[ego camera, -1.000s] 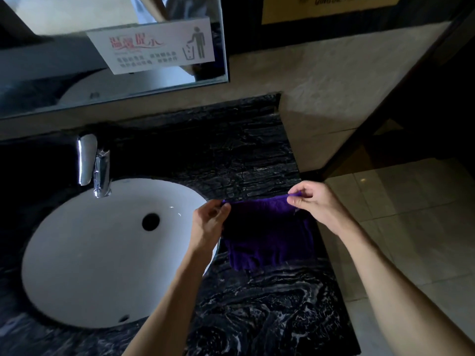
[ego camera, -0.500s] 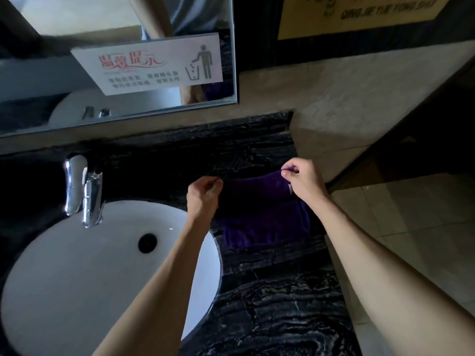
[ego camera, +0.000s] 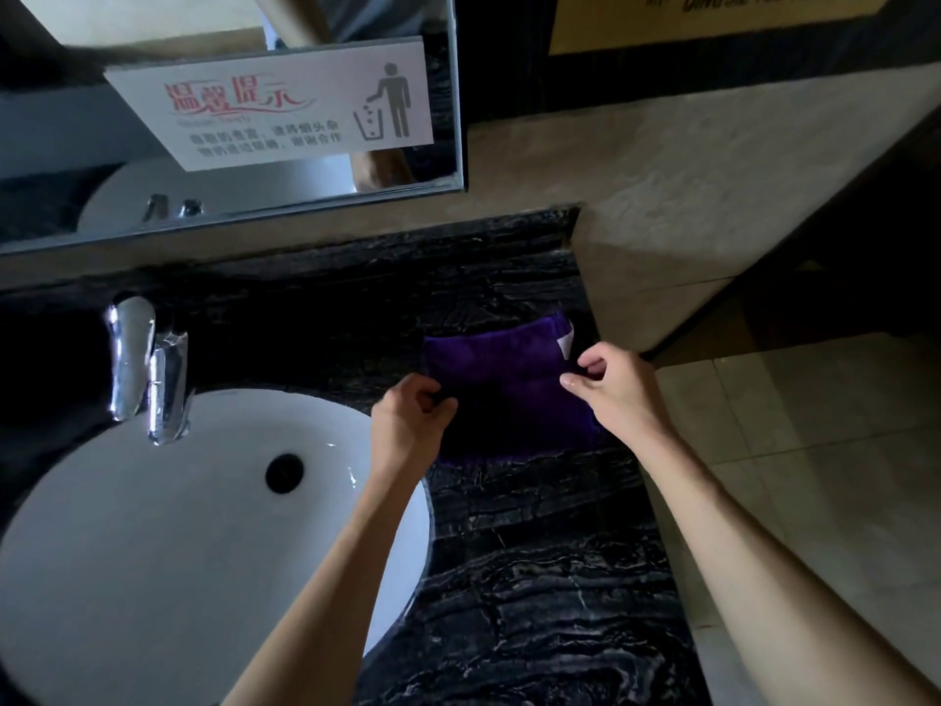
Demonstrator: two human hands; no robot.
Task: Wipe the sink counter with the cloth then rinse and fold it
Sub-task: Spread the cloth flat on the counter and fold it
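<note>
A folded purple cloth (ego camera: 509,379) lies flat on the black marble counter (ego camera: 534,578), right of the white sink basin (ego camera: 153,527). A white tag shows at the cloth's far right corner. My left hand (ego camera: 410,420) is at the cloth's left edge, with curled fingers and thumb pinching it. At the right edge, my right hand (ego camera: 606,389) has thumb and forefinger closed on the fabric. Both forearms reach in from below.
A chrome faucet (ego camera: 147,369) stands behind the basin at the left. Above the counter hangs a mirror (ego camera: 229,196) with a white notice sign (ego camera: 285,104). A beige wall closes the counter's right end, and tiled floor (ego camera: 814,476) lies beyond its right edge.
The cloth was held up by its top corners and now lies flat on the counter, farther back. Both hands have come back from the far corners to its side edges.
</note>
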